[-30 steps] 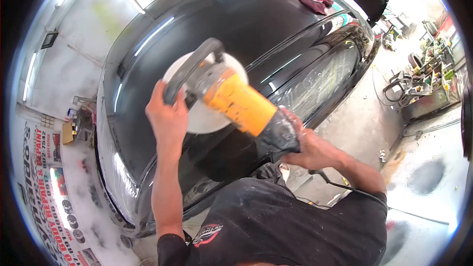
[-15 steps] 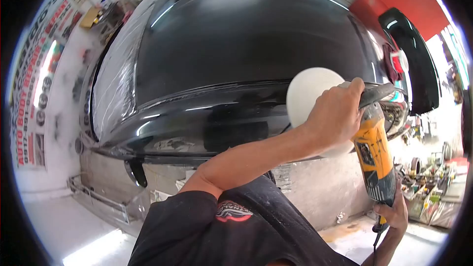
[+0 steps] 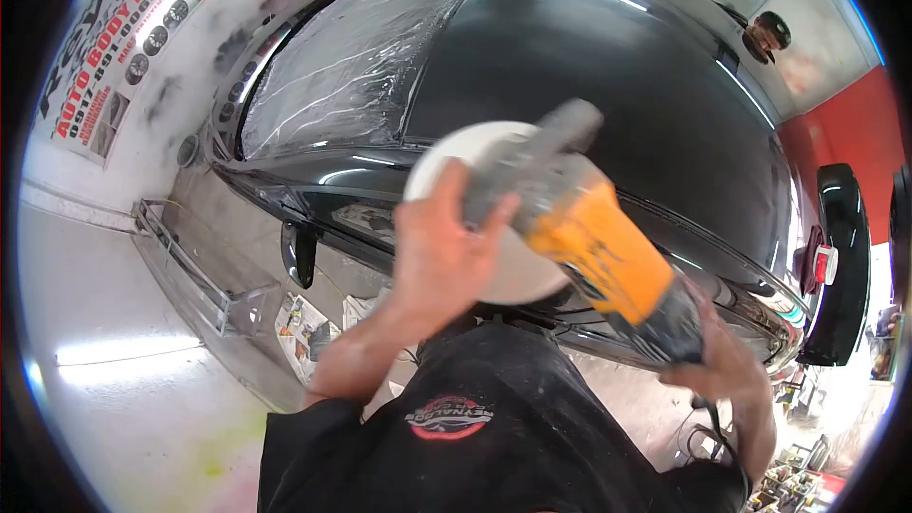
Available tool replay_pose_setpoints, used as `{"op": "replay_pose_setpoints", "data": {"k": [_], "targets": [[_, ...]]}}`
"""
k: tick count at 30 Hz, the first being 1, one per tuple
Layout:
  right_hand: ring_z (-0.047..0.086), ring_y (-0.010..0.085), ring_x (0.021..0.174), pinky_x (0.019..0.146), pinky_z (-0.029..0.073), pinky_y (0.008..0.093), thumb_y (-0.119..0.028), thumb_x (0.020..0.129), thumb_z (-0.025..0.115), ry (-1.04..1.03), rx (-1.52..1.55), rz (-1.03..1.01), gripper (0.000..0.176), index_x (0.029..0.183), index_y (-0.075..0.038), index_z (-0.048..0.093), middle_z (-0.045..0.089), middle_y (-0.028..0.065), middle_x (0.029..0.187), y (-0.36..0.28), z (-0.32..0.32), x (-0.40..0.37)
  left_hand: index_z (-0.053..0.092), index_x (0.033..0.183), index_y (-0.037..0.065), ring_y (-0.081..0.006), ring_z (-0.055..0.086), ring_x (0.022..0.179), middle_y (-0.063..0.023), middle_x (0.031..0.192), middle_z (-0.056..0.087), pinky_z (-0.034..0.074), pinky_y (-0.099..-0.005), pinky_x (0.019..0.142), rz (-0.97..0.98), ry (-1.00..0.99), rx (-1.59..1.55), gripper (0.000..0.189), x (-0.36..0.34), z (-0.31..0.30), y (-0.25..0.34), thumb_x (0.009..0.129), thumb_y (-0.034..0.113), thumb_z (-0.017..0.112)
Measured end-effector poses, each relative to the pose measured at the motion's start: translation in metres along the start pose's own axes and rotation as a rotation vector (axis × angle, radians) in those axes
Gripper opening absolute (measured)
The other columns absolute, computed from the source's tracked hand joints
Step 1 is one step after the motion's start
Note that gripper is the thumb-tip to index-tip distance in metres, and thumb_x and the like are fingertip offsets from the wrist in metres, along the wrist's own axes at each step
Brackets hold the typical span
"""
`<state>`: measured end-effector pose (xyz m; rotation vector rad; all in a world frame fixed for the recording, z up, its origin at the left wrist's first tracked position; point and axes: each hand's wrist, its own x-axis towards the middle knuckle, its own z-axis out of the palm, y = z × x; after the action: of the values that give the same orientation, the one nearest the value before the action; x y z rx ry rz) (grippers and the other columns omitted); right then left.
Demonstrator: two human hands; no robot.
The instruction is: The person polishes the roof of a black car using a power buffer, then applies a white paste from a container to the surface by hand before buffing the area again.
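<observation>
I hold a yellow and grey polisher [image 3: 598, 242] against the edge of a black car roof [image 3: 608, 76]. Its round white pad [image 3: 454, 157] lies on the paint near the roof rail. My left hand [image 3: 439, 247] grips the side handle at the polisher's head. My right hand [image 3: 724, 361] grips the dark rear body where the cable leaves. The picture is motion-blurred.
Clear plastic film covers the windscreen [image 3: 351, 57]. A side mirror [image 3: 299, 252] sticks out below. Newspaper [image 3: 304, 323] lies on the floor by the car. A sign with red lettering [image 3: 123, 33] hangs on the wall. A black panel [image 3: 841, 266] stands against the red wall at the right.
The view swung left and the polisher now lies across the middle of the picture, pad on the roof edge nearer the windscreen. Both hands kept their grips.
</observation>
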<state>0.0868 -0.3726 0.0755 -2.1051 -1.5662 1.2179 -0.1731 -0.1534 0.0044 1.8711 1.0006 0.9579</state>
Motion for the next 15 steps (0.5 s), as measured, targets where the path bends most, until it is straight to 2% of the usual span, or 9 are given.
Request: {"op": "replay_pose_setpoints", "data": {"k": [1, 2, 3, 4, 7, 8, 10, 12, 15], "targets": [[0.053, 0.0388, 0.133, 0.114, 0.039, 0.0414, -0.021, 0.071, 0.080, -0.035, -0.086, -0.092, 0.117, 0.161, 0.003, 0.010, 0.052, 0.0288, 0.142, -0.016, 0.003, 0.020, 0.061, 0.116, -0.005, -0.0125, 0.061, 0.073, -0.0102, 0.087, 0.068, 0.051, -0.0352, 0.065, 0.107, 0.102, 0.072, 0.036, 0.001, -0.017, -0.015, 0.094, 0.019, 0.077], [0.059, 0.0442, 0.125, 0.110, 0.045, 0.0433, -0.024, 0.077, 0.077, -0.055, -0.177, -0.172, 0.115, 0.161, 0.002, 0.005, 0.056, 0.0333, 0.136, -0.025, 0.007, 0.041, 0.061, 0.114, -0.004, -0.0119, 0.061, 0.075, -0.0100, 0.086, 0.068, 0.051, -0.0346, 0.067, 0.084, 0.176, 0.074, 0.034, 0.004, -0.029, -0.032, 0.094, 0.019, 0.077], [0.063, 0.0449, 0.117, 0.105, 0.049, 0.0437, -0.027, 0.080, 0.074, -0.092, -0.146, -0.192, 0.111, 0.161, 0.002, 0.003, 0.058, 0.0354, 0.130, -0.028, 0.014, 0.063, 0.061, 0.111, -0.004, -0.0114, 0.060, 0.077, -0.0098, 0.086, 0.068, 0.051, -0.0339, 0.070, 0.060, 0.249, 0.074, 0.033, 0.008, -0.040, -0.049, 0.094, 0.018, 0.077], [0.061, 0.0445, 0.120, 0.106, 0.048, 0.0433, -0.028, 0.081, 0.073, -0.119, -0.108, -0.180, 0.110, 0.161, 0.002, 0.004, 0.056, 0.0348, 0.133, -0.035, 0.020, 0.080, 0.061, 0.102, -0.004, -0.0129, 0.062, 0.085, -0.0120, 0.089, 0.071, 0.052, -0.0352, 0.079, -0.106, 0.289, 0.025, 0.027, 0.009, -0.051, -0.063, 0.094, 0.017, 0.076], [0.050, 0.0427, 0.136, 0.114, 0.038, 0.0415, -0.026, 0.082, 0.074, -0.185, -0.006, -0.119, 0.108, 0.161, 0.004, 0.007, 0.047, 0.0316, 0.146, -0.053, 0.035, 0.108, 0.059, 0.100, -0.003, -0.0115, 0.056, 0.079, -0.0066, 0.083, 0.066, 0.048, -0.0298, 0.076, -0.052, 0.363, 0.059, 0.029, 0.020, -0.073, -0.097, 0.096, 0.020, 0.075], [0.050, 0.0429, 0.136, 0.114, 0.038, 0.0414, -0.026, 0.083, 0.074, -0.201, 0.017, -0.110, 0.107, 0.161, 0.004, 0.006, 0.046, 0.0321, 0.146, -0.053, 0.037, 0.109, 0.059, 0.100, -0.002, -0.0110, 0.055, 0.078, -0.0054, 0.082, 0.064, 0.048, -0.0290, 0.076, -0.070, 0.326, 0.037, 0.029, 0.020, -0.078, -0.094, 0.096, 0.021, 0.075], [0.056, 0.0459, 0.124, 0.108, 0.043, 0.0426, -0.029, 0.084, 0.072, -0.164, 0.037, -0.149, 0.106, 0.160, 0.005, 0.005, 0.052, 0.0354, 0.137, -0.042, 0.039, 0.100, 0.058, 0.098, -0.001, -0.0103, 0.052, 0.077, -0.0041, 0.080, 0.062, 0.046, -0.0279, 0.075, -0.104, 0.250, 0.030, 0.029, 0.018, -0.076, -0.078, 0.096, 0.022, 0.075], [0.067, 0.0516, 0.102, 0.096, 0.053, 0.0452, -0.033, 0.085, 0.068, -0.049, 0.027, -0.236, 0.105, 0.160, 0.006, 0.005, 0.062, 0.0412, 0.118, -0.022, 0.043, 0.074, 0.056, 0.097, 0.000, -0.0099, 0.050, 0.076, -0.0038, 0.078, 0.060, 0.046, -0.0275, 0.073, -0.131, 0.162, 0.056, 0.030, 0.014, -0.062, -0.055, 0.097, 0.024, 0.075], [0.062, 0.0502, 0.117, 0.106, 0.047, 0.0453, -0.032, 0.084, 0.072, -0.018, 0.099, -0.115, 0.109, 0.160, 0.006, 0.004, 0.057, 0.0407, 0.129, 0.000, 0.035, 0.015, 0.055, 0.095, -0.001, -0.0113, 0.050, 0.075, -0.0079, 0.077, 0.061, 0.047, -0.0299, 0.071, -0.013, 0.020, 0.045, 0.033, 0.008, -0.023, -0.005, 0.095, 0.024, 0.076]]}}
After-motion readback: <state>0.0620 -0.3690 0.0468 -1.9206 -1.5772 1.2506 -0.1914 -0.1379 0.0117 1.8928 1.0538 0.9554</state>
